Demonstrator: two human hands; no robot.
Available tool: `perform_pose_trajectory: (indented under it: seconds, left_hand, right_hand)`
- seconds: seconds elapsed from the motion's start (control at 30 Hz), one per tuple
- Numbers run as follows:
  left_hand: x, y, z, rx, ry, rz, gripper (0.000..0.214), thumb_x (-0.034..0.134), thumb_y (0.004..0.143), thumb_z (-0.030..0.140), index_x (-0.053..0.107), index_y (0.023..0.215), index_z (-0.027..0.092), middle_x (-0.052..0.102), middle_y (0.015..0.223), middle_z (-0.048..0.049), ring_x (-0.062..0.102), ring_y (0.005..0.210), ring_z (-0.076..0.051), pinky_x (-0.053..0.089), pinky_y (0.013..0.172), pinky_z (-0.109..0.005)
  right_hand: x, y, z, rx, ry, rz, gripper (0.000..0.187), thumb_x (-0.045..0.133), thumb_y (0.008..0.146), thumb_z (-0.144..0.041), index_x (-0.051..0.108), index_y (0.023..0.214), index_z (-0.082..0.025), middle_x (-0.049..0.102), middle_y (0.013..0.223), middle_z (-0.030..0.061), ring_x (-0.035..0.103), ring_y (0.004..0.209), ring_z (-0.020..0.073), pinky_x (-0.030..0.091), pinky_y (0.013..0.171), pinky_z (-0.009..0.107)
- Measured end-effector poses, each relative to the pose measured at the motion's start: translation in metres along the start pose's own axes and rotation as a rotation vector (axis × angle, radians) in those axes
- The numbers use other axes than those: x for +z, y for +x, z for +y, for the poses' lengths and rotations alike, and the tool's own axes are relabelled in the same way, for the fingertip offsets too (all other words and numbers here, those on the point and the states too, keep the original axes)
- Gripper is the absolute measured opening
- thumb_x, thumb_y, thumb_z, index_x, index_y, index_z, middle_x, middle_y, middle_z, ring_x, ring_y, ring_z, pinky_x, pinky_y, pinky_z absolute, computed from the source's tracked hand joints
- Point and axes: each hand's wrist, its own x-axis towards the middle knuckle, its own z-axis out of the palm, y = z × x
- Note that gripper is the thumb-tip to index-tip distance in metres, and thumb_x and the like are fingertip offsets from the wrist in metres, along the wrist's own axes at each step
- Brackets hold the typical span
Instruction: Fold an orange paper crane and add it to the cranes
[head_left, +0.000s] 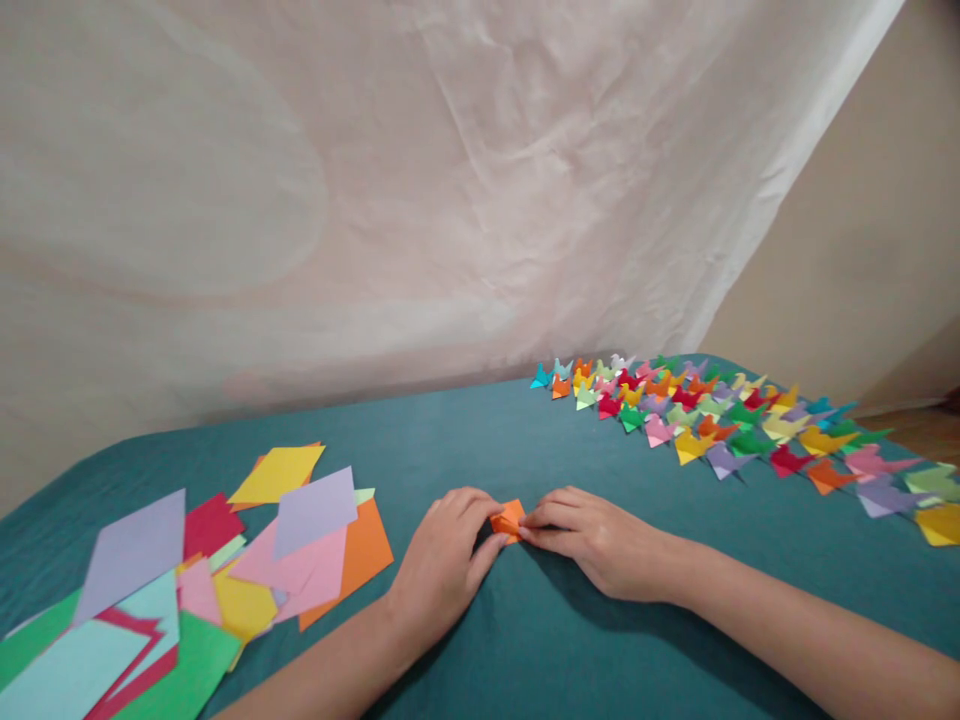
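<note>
A small folded piece of orange paper [509, 519] sits at the middle of the table, between my two hands. My left hand [454, 535] pinches its left edge between thumb and fingers. From the other side, my right hand [589, 535] has thumb and fingertips closed on the right edge. Fold lines and layers show on the paper's upper face, though the fingertips hide both of its ends.
Loose coloured paper sheets [135, 560] lie overlapping at the left. Rows of small folded paper birds [701, 423] in many colours stand at the back right. A teal cloth [450, 430] covers the table, and a pale fabric sheet [420, 200] hangs behind it.
</note>
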Motion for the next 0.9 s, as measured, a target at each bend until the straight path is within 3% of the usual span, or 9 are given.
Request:
perform_pose_trajectory:
  seconds: [0.17,0.3,0.43,0.67,0.9]
  left_hand:
    - [0.003,0.008,-0.006,-0.048,-0.114,-0.03,0.006,0.054,0.085,0.022,0.059,0.083,0.019,0.058,0.092,-0.0026,0.053,0.087,-0.017,0.042,0.08,-0.032]
    - [0.003,0.011,-0.004,-0.057,-0.134,-0.022,0.009,0.053,0.085,0.02,0.059,0.08,0.018,0.058,0.088,-0.0028,0.052,0.084,-0.017,0.04,0.077,-0.031]
    - [0.003,0.012,-0.004,-0.053,-0.149,-0.02,0.009,0.052,0.085,0.019,0.059,0.079,0.018,0.059,0.086,-0.003,0.052,0.084,-0.018,0.04,0.076,-0.031]
    - [0.003,0.014,-0.005,-0.063,-0.171,-0.034,0.009,0.054,0.084,0.018,0.059,0.077,0.018,0.059,0.087,-0.0023,0.052,0.084,-0.018,0.039,0.078,-0.031]
    - [0.003,0.015,-0.005,-0.074,-0.168,-0.041,0.009,0.054,0.084,0.019,0.059,0.076,0.018,0.059,0.087,-0.0018,0.052,0.084,-0.017,0.038,0.078,-0.031]
  right_hand:
    - [0.0,0.0,0.001,-0.006,0.022,-0.004,0.035,0.04,0.09,-0.011,0.054,0.122,-0.016,0.062,0.105,0.0125,0.052,0.098,0.0196,0.045,0.082,0.036]
    - [-0.001,0.0,0.003,0.022,0.111,0.01,0.042,0.039,0.087,-0.005,0.051,0.125,-0.015,0.061,0.105,0.0121,0.052,0.097,0.0188,0.044,0.084,0.036]
    - [0.0,0.0,0.005,0.116,0.273,0.103,0.05,0.036,0.081,0.001,0.049,0.126,-0.016,0.063,0.103,0.0088,0.054,0.093,0.0164,0.044,0.084,0.034]
    - [0.009,0.012,0.003,0.321,0.391,0.221,0.023,0.049,0.086,-0.015,0.063,0.105,-0.017,0.066,0.088,0.0055,0.057,0.08,0.0147,0.045,0.074,0.028]
    - [0.013,0.021,0.004,0.467,0.525,0.201,0.022,0.054,0.077,-0.007,0.066,0.093,-0.016,0.063,0.082,0.0025,0.056,0.076,0.0133,0.044,0.071,0.025]
